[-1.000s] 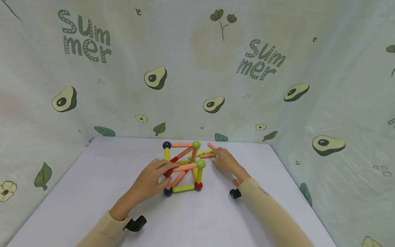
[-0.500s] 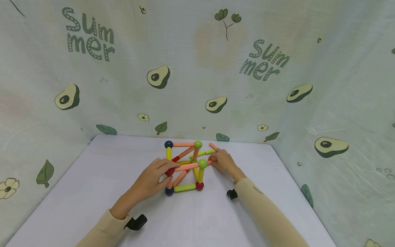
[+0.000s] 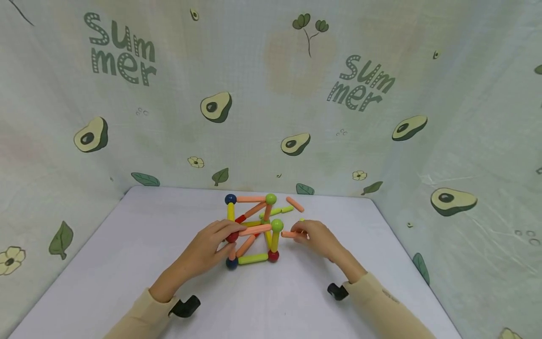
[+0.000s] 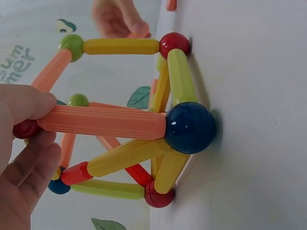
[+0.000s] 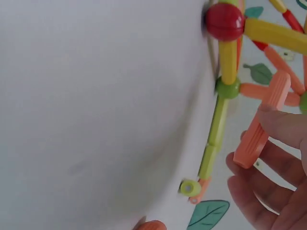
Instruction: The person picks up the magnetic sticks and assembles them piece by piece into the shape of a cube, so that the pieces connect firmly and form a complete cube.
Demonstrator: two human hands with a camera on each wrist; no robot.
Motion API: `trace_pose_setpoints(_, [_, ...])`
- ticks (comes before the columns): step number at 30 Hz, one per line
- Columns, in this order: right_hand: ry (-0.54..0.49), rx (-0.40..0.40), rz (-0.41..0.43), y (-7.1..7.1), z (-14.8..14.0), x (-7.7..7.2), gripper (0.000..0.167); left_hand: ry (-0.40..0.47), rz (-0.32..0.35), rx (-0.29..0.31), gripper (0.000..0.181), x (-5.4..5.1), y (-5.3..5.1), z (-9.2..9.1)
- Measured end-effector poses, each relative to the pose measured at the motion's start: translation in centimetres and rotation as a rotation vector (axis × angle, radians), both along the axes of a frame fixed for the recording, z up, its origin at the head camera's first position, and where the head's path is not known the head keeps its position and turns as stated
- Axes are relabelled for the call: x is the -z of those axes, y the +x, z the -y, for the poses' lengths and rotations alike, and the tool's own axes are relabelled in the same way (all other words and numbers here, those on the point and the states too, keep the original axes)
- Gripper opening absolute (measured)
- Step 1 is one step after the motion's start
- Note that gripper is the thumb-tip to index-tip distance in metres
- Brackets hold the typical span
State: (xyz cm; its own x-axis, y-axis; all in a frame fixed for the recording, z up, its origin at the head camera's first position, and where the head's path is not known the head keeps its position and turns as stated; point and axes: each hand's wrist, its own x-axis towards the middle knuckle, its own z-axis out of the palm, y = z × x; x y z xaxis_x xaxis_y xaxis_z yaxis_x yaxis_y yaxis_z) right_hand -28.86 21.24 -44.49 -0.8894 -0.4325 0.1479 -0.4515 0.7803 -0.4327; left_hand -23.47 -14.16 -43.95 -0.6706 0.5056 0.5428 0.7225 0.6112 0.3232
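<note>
A box-shaped frame of magnetic rods and balls (image 3: 253, 259) stands on the table, with some diagonal rods across it. My left hand (image 3: 207, 242) grips its upper front left corner, thumb and fingers around a red ball (image 4: 26, 128) and the end of an orange rod (image 4: 103, 121). To the right of the frame, my right hand (image 3: 318, 238) pinches a loose orange magnetic rod (image 5: 263, 124) between thumb and fingers. This rod's free end points at the frame, close to the green ball (image 3: 277, 225) on the upper front right corner but apart from it in the head view.
Behind the right hand lie a loose orange rod (image 3: 295, 204) and a light green rod (image 3: 287, 209). Another orange rod (image 5: 152, 225) shows at the bottom of the right wrist view. A printed cloth (image 3: 254, 84) rises behind the white table (image 3: 271, 301).
My right hand has picked up an orange rod from among the loose ones and brought it nearer to me, beside the frame. The left hand keeps its grip on the corner.
</note>
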Motion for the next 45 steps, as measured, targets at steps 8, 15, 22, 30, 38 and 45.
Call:
trace_pose_setpoints(8, [-0.202, -0.153, 0.081, 4.4, 1.2, -0.2, 0.019, 0.025, 0.022, 0.01, 0.054, -0.2, 0.0, 0.1])
trace_pose_setpoints(15, [-0.322, -0.186, 0.11, 5.8, 5.3, 0.1, 0.024, 0.071, 0.055, 0.064, 0.053, 0.0, -0.2, 0.0])
trace_pose_setpoints(22, [-0.389, -0.183, 0.024, 5.7, 8.7, 0.3, 0.021, 0.104, 0.057, 0.104, 0.056, 0.2, -0.3, 0.2])
trace_pose_setpoints(30, [-0.369, -0.141, -0.019, 5.6, 10.3, 0.1, 0.02, 0.109, 0.066, 0.103, 0.052, 0.2, -0.5, 0.1])
trace_pose_setpoints(38, [-0.378, -0.126, -0.009, 5.6, 10.5, 0.1, 0.023, 0.175, 0.102, 0.133, 0.047, 0.7, -0.9, -0.4])
trace_pose_setpoints(45, [-0.364, -0.13, -0.018, 5.6, 10.2, 0.1, 0.021, 0.202, 0.15, 0.096, 0.046, 0.5, -0.5, -0.8])
